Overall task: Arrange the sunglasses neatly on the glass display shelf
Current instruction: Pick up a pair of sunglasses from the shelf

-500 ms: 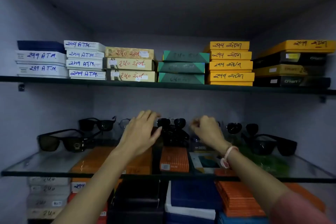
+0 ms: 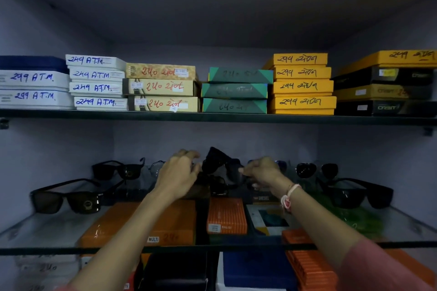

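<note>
Black sunglasses [image 2: 221, 163], tilted and raised above the glass display shelf [image 2: 47, 231], held between both hands: left hand [image 2: 177, 175] with fingers curled at one end, right hand [image 2: 262, 172] pinching the other. Further pairs rest on the glass to either side of the hands.

On the glass shelf [image 2: 47, 231]: one pair of sunglasses [image 2: 68, 198] at front left, another [image 2: 118, 169] behind it, a pair [image 2: 357, 192] at front right, a tilted pair [image 2: 221, 163] raised above mid-shelf between left hand [image 2: 178, 176] and right hand [image 2: 262, 171]. Above, on the upper shelf [image 2: 212, 117], stacked boxes [image 2: 302, 84]. Beneath, more boxes [image 2: 225, 216].
</note>
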The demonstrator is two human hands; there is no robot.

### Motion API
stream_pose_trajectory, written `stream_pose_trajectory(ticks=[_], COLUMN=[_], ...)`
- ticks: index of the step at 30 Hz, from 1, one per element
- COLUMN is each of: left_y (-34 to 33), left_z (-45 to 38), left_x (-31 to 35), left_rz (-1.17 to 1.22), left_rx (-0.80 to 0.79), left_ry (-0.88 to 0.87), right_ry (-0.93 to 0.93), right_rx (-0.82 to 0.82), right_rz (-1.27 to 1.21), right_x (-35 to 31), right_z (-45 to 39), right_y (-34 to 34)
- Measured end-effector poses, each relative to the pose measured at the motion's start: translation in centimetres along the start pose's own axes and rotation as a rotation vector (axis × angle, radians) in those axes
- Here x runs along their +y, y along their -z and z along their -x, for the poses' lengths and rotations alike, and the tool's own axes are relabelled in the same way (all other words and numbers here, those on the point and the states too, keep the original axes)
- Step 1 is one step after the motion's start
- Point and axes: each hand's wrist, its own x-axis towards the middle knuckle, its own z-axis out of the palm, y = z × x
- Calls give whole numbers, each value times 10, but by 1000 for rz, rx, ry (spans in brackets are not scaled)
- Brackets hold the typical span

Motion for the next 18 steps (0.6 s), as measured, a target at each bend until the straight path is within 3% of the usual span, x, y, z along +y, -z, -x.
stream_pose_trajectory(ticks=[2, 6, 11, 14, 18], left_y=[3, 11, 8, 8, 7], left_z=[-7, -18, -15, -16, -22], left_x=[5, 25, 44, 54, 75], left_rz=[147, 434, 551, 465, 157], left_rx=[74, -5, -129, -104, -85], left_ry=[37, 135, 155, 122, -13], right_ry=[155, 411, 509, 485, 384], right_rx=[86, 156, 252, 282, 355], right_rz=[37, 164, 297, 287, 253], right_x=[-6, -19, -20, -20, -20], right_z=[10, 37, 54, 62, 63], right_y=[16, 41, 64, 72, 82])
